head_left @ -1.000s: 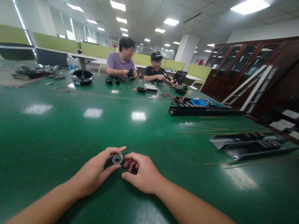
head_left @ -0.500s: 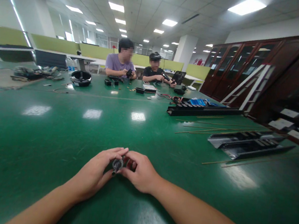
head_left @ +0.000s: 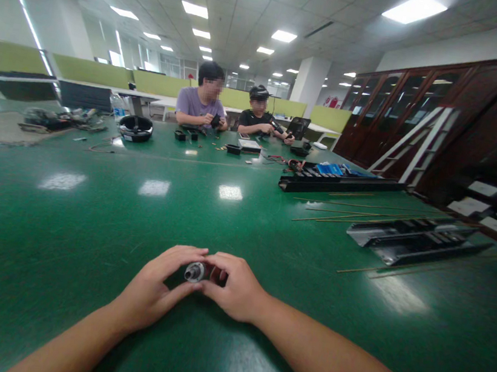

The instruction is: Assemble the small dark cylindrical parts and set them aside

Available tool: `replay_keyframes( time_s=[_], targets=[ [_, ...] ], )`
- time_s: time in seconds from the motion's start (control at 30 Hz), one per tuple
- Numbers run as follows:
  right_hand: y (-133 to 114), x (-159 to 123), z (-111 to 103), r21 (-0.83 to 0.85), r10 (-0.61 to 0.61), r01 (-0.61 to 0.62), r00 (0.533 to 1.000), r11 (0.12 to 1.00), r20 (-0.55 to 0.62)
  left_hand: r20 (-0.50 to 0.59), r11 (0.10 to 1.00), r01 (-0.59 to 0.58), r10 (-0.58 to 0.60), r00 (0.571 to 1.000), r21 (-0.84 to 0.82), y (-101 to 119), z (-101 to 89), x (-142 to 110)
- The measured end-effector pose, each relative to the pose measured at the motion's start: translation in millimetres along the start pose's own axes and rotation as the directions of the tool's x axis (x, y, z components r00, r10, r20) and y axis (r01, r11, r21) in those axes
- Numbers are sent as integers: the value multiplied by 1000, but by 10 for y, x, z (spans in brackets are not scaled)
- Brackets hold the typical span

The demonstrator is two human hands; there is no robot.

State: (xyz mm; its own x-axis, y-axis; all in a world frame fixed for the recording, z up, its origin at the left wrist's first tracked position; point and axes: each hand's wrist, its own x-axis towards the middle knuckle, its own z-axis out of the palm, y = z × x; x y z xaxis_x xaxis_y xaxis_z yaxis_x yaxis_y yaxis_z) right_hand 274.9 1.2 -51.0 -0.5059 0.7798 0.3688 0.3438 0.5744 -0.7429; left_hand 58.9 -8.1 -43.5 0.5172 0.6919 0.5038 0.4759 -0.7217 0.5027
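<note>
Low over the green table, near its front, I hold a small cylindrical metal part (head_left: 194,272) with a ring-shaped face and a short hollow stub at its centre. My right hand (head_left: 235,288) is closed around its rear end, where something reddish-brown shows between the fingers. My left hand (head_left: 157,284) curves around the silver end from the left. Its fingertips and thumb meet the part above and below, close to the right fingertips. The rear of the part is hidden by my right fingers.
Black metal channels (head_left: 424,243) and thin brass-coloured rods (head_left: 345,214) lie to the right. Farther back is a long black rail (head_left: 340,184) with blue pieces. A black headset (head_left: 135,129) sits at the far left. Two people (head_left: 202,103) work across the table (head_left: 88,220).
The metal part has turned in my hands: its stub pointed down toward me, and now its round face shows, aimed more to the left. My left fingers have spread slightly.
</note>
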Motion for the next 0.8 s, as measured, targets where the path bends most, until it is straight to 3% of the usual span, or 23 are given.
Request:
replay_keyframes(
  time_s=[0.17,0.4,0.57,0.8],
  targets=[
    [33,-6,39,23,74,-73,996,997,-57,-126,999,44,-39,991,32,-55,-7,-1],
    [7,-6,26,31,78,-75,992,997,-96,-48,997,63,-60,997,51,6,-6,27],
    [10,-15,22,93,122,-112,987,989,-107,51,986,156,-160,986,66,6,1,22],
    [0,-12,13,104,109,-91,979,990,-175,86,965,255,-260,962,66,-9,13,33]
  ],
)
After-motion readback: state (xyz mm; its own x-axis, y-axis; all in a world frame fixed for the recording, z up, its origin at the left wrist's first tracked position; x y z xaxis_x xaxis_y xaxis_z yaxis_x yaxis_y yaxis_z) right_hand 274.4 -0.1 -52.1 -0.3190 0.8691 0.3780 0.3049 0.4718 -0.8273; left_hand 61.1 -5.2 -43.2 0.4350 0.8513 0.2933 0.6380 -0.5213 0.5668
